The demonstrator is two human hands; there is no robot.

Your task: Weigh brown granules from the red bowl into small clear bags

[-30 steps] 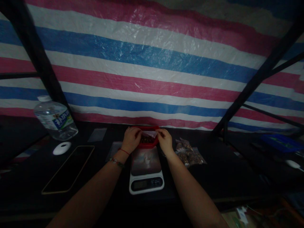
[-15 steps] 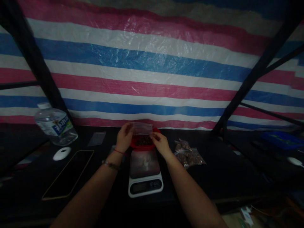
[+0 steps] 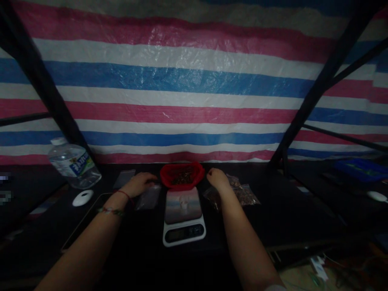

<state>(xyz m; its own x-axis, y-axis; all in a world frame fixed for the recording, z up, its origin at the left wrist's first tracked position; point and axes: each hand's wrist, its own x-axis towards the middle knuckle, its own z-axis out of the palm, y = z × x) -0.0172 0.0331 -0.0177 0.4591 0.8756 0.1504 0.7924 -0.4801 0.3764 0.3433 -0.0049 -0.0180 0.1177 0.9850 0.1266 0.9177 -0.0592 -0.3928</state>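
Note:
My left hand (image 3: pixel 142 182) lies low over the table, fingers stretched to the right and nothing seen in them, beside clear plastic bags (image 3: pixel 149 198). A red basket (image 3: pixel 165 182) with small brown pieces (image 3: pixel 183 176) stands between my hands, behind a white kitchen scale (image 3: pixel 184 238). My right hand (image 3: pixel 217 178) is closed, right of the basket; whatever its fingers may hold is hidden. Under and beside that wrist lie filled zip bags (image 3: pixel 247 195) of brown pieces, partly covered by my forearm.
To the left are a large water bottle (image 3: pixel 72 163), a white computer mouse (image 3: pixel 83 198), a phone (image 3: pixel 81 226) and a flat clear bag (image 3: pixel 125 178). Dark metal posts (image 3: pixel 291 125) frame a striped sheet (image 3: pixel 182 81). A blue tray (image 3: pixel 360 169) sits far right.
My hands have parted from over the basket, left hand to the left, right hand to the right. The clear bag between them is gone from there. More of a filled bag shows left of my right wrist.

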